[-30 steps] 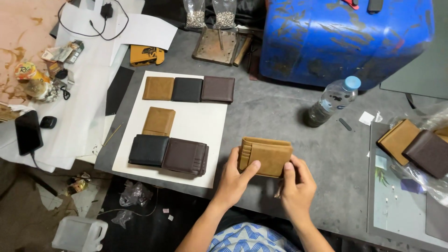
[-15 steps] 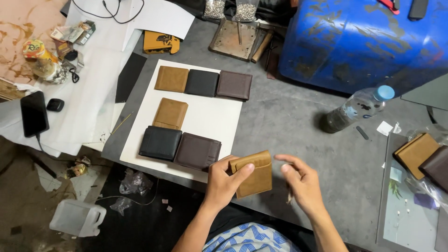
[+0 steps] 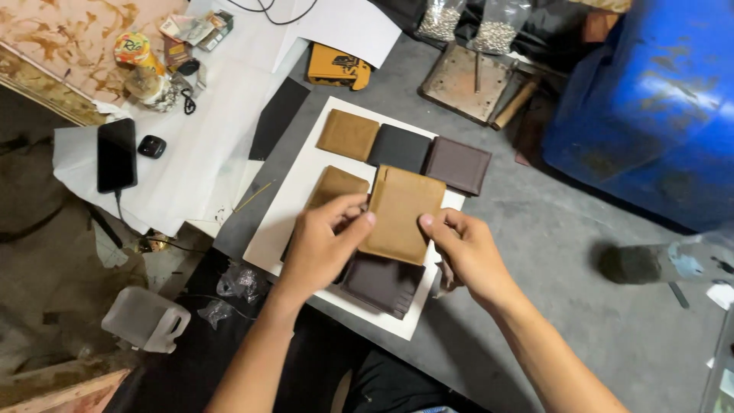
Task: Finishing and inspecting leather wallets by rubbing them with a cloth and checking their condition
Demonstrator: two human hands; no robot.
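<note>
Over the white board (image 3: 290, 222), both hands hold one tan wallet (image 3: 401, 212) flat, just above the wallets already laid there. Left hand (image 3: 325, 245) pinches the wallet's left edge, thumb and fingers closed on it; right hand (image 3: 468, 251) grips the right edge the same way, fingertips on top.

Relative to the board: back row holds a tan wallet (image 3: 348, 134), a black one (image 3: 399, 147) and a dark brown one (image 3: 459, 164), edge to edge. Front row shows another tan wallet (image 3: 334, 185) and a dark brown wallet (image 3: 382, 283) near the front edge; whatever lies between them is hidden under the left hand.

Judgement on doing this well: keep the held wallet level, square its edges to the back row, and lower it into the middle slot without nudging neighbours. Releasing both edges together should stop it skewing. Main risk looks like overlapping the front dark brown wallet, since the held piece currently covers part of it.

Off the board's left: phone (image 3: 116, 154) on white paper (image 3: 199, 138). Off its right: blue drum (image 3: 650, 99).
</note>
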